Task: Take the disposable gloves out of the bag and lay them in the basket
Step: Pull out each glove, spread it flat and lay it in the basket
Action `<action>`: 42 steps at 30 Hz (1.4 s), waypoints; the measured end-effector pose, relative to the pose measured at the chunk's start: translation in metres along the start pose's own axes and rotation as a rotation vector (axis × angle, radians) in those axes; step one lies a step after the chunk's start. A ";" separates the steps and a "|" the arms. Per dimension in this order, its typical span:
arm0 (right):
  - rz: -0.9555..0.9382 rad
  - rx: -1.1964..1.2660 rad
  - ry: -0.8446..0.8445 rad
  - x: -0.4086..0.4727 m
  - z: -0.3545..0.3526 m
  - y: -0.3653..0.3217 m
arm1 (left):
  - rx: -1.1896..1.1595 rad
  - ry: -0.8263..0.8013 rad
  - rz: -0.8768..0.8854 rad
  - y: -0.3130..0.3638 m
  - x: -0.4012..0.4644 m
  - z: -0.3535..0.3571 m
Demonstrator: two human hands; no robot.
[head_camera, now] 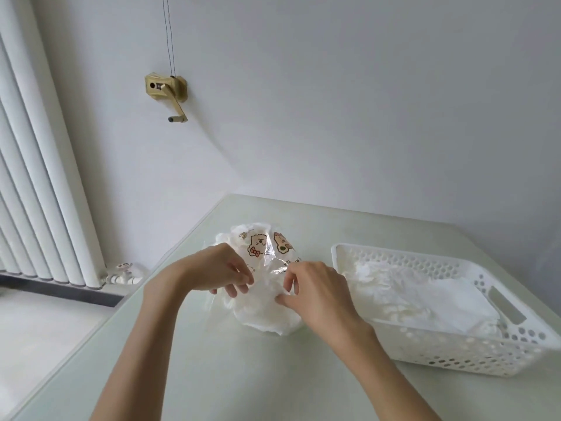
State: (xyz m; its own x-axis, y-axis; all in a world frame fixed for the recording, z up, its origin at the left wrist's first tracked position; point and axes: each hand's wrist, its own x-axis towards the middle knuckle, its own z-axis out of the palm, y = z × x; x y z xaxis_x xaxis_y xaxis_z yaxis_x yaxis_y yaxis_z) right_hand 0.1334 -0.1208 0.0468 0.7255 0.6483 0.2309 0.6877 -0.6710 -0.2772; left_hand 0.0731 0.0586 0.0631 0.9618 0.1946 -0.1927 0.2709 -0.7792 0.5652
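While both hands worked, the bag lay between them.
Left hand and right hand each pinched its clear plastic; basket just right.

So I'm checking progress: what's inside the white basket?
The basket holds a loose heap of thin translucent gloves. Its floor is covered by them, and how many there are cannot be told.

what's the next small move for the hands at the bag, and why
Probably draw a glove out with the right hand while the left hand holds the bag open. Both pinch the plastic at its mouth, white gloves bulge there, and the basket sits just to the right.
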 end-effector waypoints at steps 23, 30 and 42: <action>0.062 0.443 0.036 0.001 -0.023 0.033 | -0.205 0.477 0.285 0.021 0.007 0.004; 0.030 0.465 0.212 0.001 -0.016 0.016 | -0.383 0.388 0.369 0.033 0.001 0.007; 0.129 1.137 -0.047 -0.005 -0.059 0.047 | -0.111 0.421 0.116 -0.001 0.001 -0.005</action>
State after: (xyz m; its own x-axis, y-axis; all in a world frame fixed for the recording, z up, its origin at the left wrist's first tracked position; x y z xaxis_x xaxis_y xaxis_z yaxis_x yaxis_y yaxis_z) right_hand 0.1636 -0.1771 0.0873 0.7710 0.6271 0.1115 0.1706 -0.0347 -0.9847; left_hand 0.0744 0.0622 0.0665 0.9124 0.3532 0.2068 0.1413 -0.7460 0.6508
